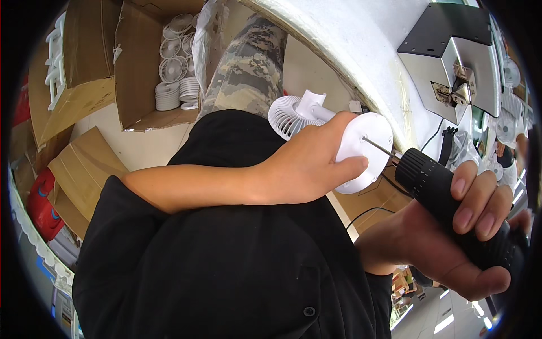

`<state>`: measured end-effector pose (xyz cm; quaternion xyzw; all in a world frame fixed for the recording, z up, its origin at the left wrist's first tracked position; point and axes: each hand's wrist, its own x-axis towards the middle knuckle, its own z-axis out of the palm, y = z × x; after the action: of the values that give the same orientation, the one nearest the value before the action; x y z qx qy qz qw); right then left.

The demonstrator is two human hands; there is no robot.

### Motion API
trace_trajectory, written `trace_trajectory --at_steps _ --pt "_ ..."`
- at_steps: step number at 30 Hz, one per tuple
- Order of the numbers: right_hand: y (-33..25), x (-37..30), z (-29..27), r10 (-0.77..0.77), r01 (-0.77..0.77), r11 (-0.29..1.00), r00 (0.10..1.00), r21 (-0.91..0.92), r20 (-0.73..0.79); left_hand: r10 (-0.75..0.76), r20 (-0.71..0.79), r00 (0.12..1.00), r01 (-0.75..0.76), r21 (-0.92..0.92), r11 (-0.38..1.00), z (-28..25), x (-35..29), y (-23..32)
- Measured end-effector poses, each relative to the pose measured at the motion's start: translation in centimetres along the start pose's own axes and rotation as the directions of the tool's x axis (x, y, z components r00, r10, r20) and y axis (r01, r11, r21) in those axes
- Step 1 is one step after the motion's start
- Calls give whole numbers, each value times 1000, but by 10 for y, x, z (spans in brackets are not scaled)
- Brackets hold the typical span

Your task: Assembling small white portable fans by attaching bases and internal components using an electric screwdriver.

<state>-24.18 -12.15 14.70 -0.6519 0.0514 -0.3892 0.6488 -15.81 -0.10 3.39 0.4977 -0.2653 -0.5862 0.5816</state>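
My left hand (pixel 316 158) is closed around a small white fan (pixel 289 117), gripping it near its round base (pixel 370 127). The caged head points away to the left, and the base's flat underside faces right. In my right hand (pixel 446 226) is a black electric screwdriver (pixel 426 175), fingers wrapped round its body. Its thin metal bit reaches the underside of the base, with the tip at or very close to a hole there. Whether a screw sits under the tip is too small to tell.
A white table (pixel 344 34) with a curved-looking edge runs along the top right, bearing a black and silver screw feeder (pixel 451 73). On the left, an open cardboard box (pixel 138 68) holds several white fan grilles (pixel 172 69). A dark cable (pixel 370 210) hangs below the table.
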Motion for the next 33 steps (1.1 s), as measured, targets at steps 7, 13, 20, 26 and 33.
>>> trace_trajectory --at_steps 7,13,20,26,33 --pt "-15 4 -6 -60 61 998 998 24 -30 39 -54 998 -34 86 996 -4 -1 -5" --pt "-42 26 -39 -120 114 990 990 -78 -78 7 -83 997 1 90 996 -53 -12 22" --pt "-7 16 -51 -177 179 983 914 -30 -364 23 64 998 -33 154 988 -127 -89 116" --pt "29 5 -70 -188 235 967 921 102 -340 298 120 947 -311 576 756 -84 -129 211" --pt "16 10 -71 -166 196 979 924 55 -344 794 587 160 -286 797 -532 -39 -30 330"
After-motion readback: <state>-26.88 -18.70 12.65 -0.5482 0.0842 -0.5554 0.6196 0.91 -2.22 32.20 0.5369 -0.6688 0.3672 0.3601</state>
